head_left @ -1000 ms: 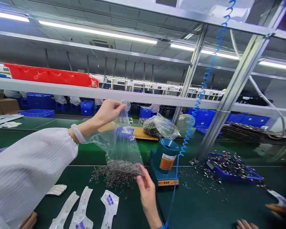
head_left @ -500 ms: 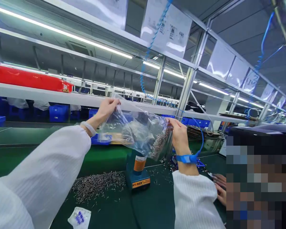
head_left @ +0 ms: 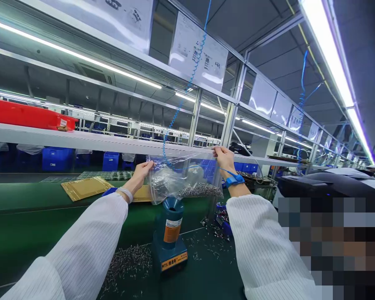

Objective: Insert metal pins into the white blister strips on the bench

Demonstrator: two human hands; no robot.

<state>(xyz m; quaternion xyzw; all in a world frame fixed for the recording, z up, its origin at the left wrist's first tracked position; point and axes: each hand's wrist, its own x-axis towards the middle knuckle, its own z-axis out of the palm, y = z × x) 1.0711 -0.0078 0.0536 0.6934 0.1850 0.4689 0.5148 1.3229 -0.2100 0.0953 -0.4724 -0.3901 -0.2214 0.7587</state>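
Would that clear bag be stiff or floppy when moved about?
Probably floppy: the clear bag looks like thin, wrinkled film between the left hand and right hand. Its load would likely slide: the small shiny pieces lie loose, heaped rightward.

Small silvery metal parts (head_left: 203, 189) are contained in a clear plastic bag (head_left: 162, 183) near a teal cylindrical device (head_left: 171, 233), set on a dark green worktop (head_left: 208, 277) between a loose metal heap (head_left: 129, 260), left, and a blue plastic tray (head_left: 226, 227), far right.
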